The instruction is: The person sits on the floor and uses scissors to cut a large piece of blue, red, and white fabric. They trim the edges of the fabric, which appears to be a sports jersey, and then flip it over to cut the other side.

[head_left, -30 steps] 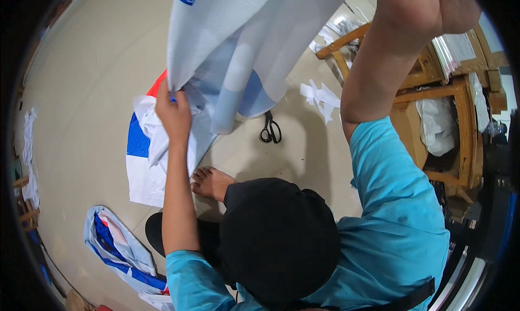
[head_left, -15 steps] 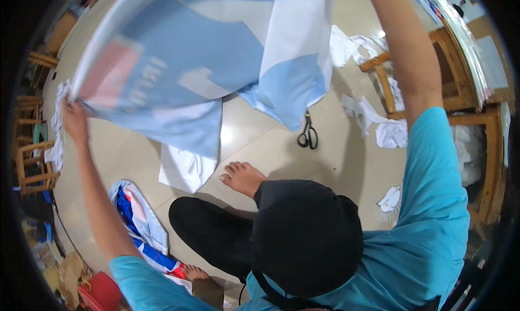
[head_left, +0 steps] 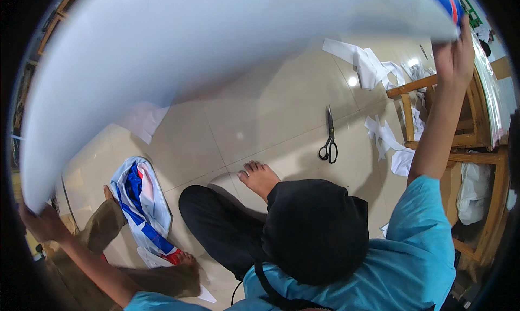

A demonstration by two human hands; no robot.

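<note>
A large pale sheet of fabric (head_left: 216, 34) is stretched in the air between my two hands and fills the top of the view. My left hand (head_left: 43, 221) is closed on its lower left corner, at the far left. Up at the right, my right hand (head_left: 455, 56) grips the opposite end, where a strip of blue and red print shows. Black-handled scissors (head_left: 329, 143) lie on the floor beyond my bare foot (head_left: 259, 176). White fabric scraps (head_left: 368, 67) are strewn to the right of the scissors.
A bundled blue, white and red fabric piece (head_left: 149, 208) lies on the floor at left, beside another person's brown-trousered leg (head_left: 105, 227). Wooden frames of a table (head_left: 490, 202) stand at right, with a white bag (head_left: 474, 194) inside. My black-trousered knee (head_left: 317, 229) is raised in front.
Both hands have spread apart, the left lower and the right into view. The fabric has swung up and open, turning its pale side toward me. Another person's legs have come in at left.
</note>
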